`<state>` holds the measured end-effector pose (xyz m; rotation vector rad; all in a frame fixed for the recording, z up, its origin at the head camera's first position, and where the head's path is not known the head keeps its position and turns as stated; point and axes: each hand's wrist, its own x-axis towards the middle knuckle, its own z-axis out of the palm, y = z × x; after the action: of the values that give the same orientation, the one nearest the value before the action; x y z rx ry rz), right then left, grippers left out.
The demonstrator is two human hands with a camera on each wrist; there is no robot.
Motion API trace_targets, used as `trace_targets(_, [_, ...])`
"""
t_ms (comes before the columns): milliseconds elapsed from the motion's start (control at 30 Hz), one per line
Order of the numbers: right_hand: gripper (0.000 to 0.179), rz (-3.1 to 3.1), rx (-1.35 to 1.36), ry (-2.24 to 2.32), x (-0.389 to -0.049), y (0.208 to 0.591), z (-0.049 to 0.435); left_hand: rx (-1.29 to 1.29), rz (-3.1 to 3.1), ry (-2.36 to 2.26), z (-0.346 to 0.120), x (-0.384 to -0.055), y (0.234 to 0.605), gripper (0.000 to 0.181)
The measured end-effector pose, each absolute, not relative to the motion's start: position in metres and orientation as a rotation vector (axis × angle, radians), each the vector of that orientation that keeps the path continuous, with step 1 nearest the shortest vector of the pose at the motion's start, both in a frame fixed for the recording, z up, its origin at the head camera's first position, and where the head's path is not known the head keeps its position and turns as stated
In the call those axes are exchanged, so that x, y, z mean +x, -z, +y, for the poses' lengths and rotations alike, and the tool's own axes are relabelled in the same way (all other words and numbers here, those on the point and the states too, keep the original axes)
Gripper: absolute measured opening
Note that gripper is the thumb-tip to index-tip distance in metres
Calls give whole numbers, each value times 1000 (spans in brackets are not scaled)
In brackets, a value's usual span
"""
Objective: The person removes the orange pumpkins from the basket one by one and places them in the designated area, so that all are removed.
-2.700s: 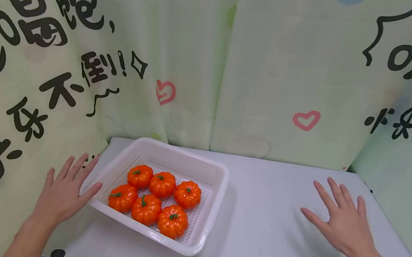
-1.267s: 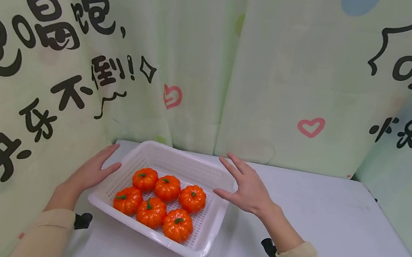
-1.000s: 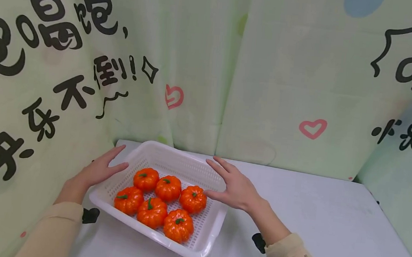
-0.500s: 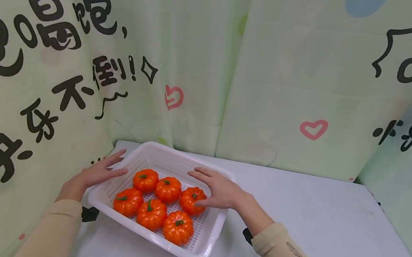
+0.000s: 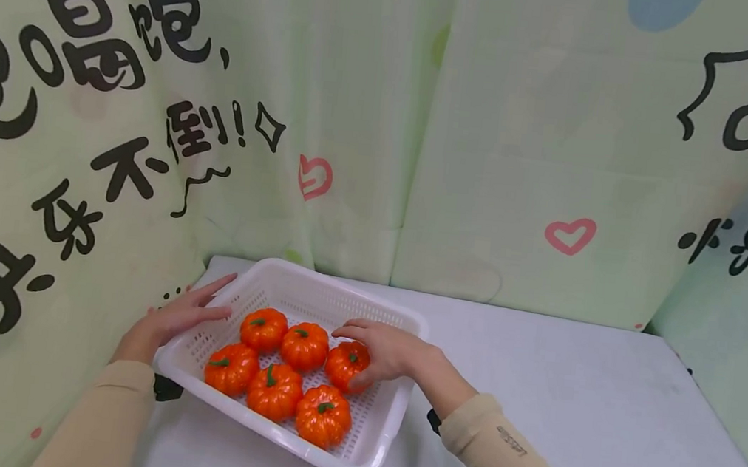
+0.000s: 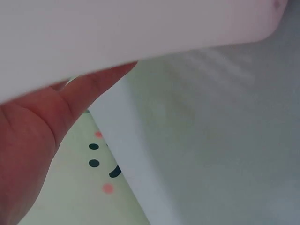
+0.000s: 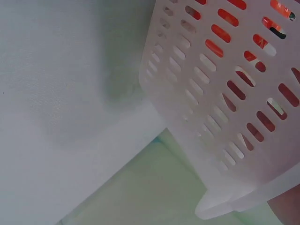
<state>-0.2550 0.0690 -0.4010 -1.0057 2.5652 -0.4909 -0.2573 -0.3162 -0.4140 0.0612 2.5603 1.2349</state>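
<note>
A white plastic basket [image 5: 364,455] holds several glossy orange mini pumpkins with green stems. My right hand [image 5: 393,350] reaches over its right side to the back-right pumpkin [image 5: 344,363]. The fingers bend over that pumpkin's far side and the thumb lies against its near side. My left hand [image 5: 173,320] is at the basket's left rim, fingers extended, thumb pointing over the edge. In the left wrist view the left hand [image 6: 37,126] is partly covered by the pale basket wall [image 6: 140,28]. In the right wrist view the slotted basket wall [image 7: 187,79] hides most of the right hand.
The basket stands on a white table [image 5: 533,396], skewed, on its left part. A pale green curtain [image 5: 490,125] with black lettering and pink hearts hangs behind and on both sides. The table's back edge runs close to the curtain.
My right hand has come from the far right, over the basket's right side and down onto the back-right pumpkin. My left hand has moved in to the left rim. The pumpkins keep their places.
</note>
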Motion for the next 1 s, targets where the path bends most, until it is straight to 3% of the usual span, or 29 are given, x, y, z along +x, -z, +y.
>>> trace_targets(300, [70, 2570, -942, 442, -255, 404, 63, 51, 2341, -1524, -313, -256, 418, 77])
trace_targets(1000, [70, 2539, -932, 436, -255, 407, 57, 98, 2402, -1505, -310, -253, 421, 79])
